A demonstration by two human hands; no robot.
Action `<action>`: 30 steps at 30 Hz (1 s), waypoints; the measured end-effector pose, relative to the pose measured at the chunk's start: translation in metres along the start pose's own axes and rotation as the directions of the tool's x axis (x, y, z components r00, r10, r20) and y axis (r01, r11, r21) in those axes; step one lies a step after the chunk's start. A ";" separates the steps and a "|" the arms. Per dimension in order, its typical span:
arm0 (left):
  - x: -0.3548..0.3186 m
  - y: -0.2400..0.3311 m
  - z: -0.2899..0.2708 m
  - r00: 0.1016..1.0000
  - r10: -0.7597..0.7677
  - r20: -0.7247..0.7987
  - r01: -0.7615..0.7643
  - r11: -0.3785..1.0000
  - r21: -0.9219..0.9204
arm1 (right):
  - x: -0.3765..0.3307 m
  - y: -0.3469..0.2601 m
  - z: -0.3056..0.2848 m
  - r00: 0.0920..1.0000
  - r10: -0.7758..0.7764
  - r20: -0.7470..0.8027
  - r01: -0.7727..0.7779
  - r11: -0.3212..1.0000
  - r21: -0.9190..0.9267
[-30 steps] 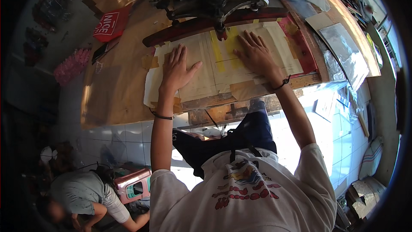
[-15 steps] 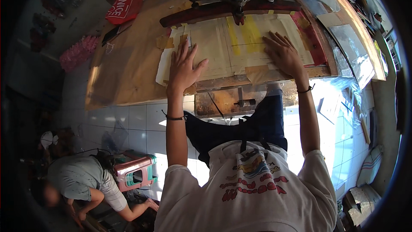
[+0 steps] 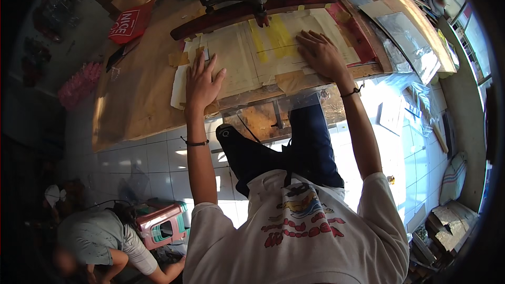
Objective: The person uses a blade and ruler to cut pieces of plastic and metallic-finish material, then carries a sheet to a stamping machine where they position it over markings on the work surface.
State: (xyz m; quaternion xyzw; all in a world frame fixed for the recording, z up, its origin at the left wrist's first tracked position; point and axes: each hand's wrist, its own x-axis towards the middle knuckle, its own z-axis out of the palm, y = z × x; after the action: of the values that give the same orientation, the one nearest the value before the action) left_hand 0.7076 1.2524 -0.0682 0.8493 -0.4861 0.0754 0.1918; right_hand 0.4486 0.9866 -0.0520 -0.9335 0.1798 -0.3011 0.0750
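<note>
Presently: left hand (image 3: 202, 81) and right hand (image 3: 321, 55), both flat, fingers spread, gripping nothing, press the taped paper sheets (image 3: 252, 55) at upper centre of the tabletop (image 3: 131, 100); best kept smooth with even, steady palm pressure.

Cream paper sheets (image 3: 236, 63) – yellow tape strips (image 3: 279, 34), brown wooden table (image 3: 137, 94), red bag (image 3: 129, 23), pink stool (image 3: 163, 226)

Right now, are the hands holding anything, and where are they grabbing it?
Nothing is gripped. Both the left hand and the right hand lie flat, fingers spread, pressing down on the cream sheet on the wooden table.
</note>
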 end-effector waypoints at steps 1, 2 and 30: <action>0.000 0.000 0.000 1.000 -0.012 0.008 0.012 1.000 -0.009 | 0.000 -0.001 -0.001 1.000 0.002 0.005 -0.002 1.000 0.011; 0.000 -0.001 0.001 1.000 -0.003 0.002 0.003 1.000 -0.014 | 0.000 -0.001 -0.002 1.000 0.004 0.011 -0.004 1.000 0.022; -0.004 -0.004 -0.021 1.000 -0.004 0.006 0.005 0.985 -0.170 | 0.002 -0.006 -0.001 0.998 0.060 0.019 -0.060 0.997 0.054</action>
State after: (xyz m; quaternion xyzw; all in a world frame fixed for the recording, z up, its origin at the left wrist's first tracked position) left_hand 0.7101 1.2654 -0.0506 0.8310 -0.4894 0.0306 0.2625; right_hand 0.4514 0.9919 -0.0491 -0.9278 0.1988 -0.2954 0.1109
